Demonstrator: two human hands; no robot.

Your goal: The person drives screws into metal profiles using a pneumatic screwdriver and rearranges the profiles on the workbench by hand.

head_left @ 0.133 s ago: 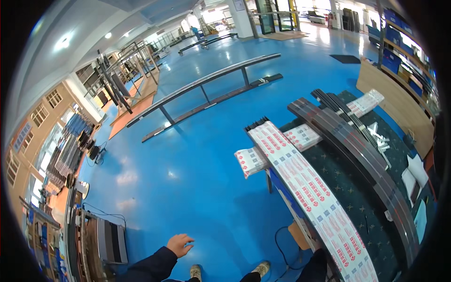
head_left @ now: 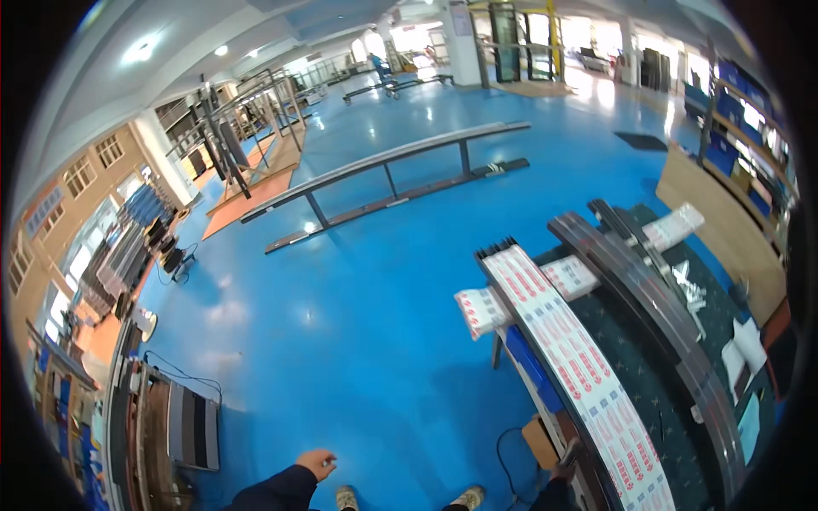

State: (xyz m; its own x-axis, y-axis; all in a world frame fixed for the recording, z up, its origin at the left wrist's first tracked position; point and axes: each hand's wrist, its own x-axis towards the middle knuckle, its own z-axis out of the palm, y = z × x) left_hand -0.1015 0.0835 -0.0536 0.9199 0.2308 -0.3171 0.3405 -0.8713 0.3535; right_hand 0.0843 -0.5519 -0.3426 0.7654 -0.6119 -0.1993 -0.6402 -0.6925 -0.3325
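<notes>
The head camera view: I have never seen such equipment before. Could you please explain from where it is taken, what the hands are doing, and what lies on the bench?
There is no machine arm here: the hands are a person's own. A wide fisheye camera on the head looks down, so straight edges look bent.

The left hand hangs over the blue floor, fingers loosely curled, with nothing visible in it. The right hand is dark and partly hidden beside the bench's near side; I cannot tell whether it grips anything.

On the dark green bench lie long bars with white, red-printed covering, and a row of long dark bars to their right. White wrapped bundles lie crosswise under the bars.
</notes>
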